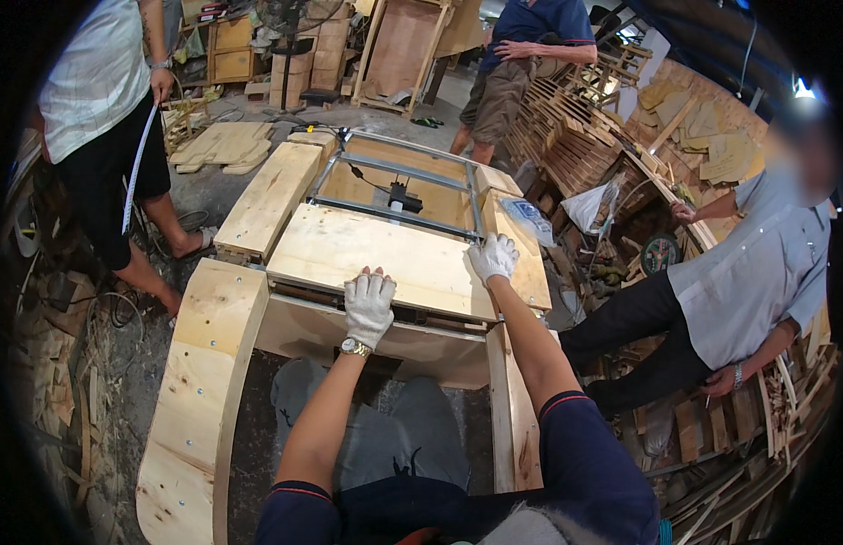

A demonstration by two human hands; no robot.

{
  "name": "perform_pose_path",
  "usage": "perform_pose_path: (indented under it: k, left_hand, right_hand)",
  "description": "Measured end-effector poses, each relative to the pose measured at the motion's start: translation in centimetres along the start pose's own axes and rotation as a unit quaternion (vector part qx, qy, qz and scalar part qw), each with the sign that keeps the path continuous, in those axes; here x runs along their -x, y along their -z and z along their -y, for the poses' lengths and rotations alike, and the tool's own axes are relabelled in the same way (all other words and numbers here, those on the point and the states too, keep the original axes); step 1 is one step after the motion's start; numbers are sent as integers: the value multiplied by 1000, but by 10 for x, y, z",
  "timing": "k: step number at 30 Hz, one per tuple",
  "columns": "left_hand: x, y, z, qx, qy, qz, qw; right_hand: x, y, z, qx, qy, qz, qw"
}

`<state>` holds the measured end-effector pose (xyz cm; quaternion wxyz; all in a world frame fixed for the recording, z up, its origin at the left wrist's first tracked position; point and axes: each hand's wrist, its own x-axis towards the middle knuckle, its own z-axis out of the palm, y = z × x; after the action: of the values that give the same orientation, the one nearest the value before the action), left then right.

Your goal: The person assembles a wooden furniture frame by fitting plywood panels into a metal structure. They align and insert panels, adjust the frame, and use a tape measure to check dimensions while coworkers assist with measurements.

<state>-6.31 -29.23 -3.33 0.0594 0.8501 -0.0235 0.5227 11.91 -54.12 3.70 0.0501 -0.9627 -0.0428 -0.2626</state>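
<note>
My left hand [369, 307], in a white glove with bare fingertips, grips the front edge of a pale plywood panel [385, 257]. Its fingers lie over the top of the edge; whatever is under the panel is hidden. At the panel's right back corner, my right hand [494, 258], also gloved, has its fingers closed over the edge beside the metal frame [394, 168]. The panel belongs to a wooden seat-like frame with a long curved side piece [199, 363] on the left. A black motor-like unit [403, 196] sits within the metal frame.
One person [103, 118] stands at left with a tape measure [138, 168]. Another [530, 73] stands behind the frame, a third [739, 291] close on the right. A plastic bag [527, 221] lies on the right side piece. Wood strips [566, 136] are piled beyond; cables [122, 304] lie at left.
</note>
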Motion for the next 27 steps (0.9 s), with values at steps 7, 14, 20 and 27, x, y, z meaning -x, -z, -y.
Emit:
perform_pose_path:
  k: [7,14,20,27]
  left_hand:
    - [0,3,-2,-5,4,11,1000]
    - [-1,2,0,-7,0,0,1000]
    - [-1,0,0,-3,2,-1,1000]
    - [1,0,2,-3,2,-2,1000]
  right_hand:
    - [0,2,0,8,1,14,1000]
    - [1,3,3,10,6,18,1000]
    - [-1,0,0,9,-4,27,1000]
    - [-1,-1,4,11,-6,21,1000]
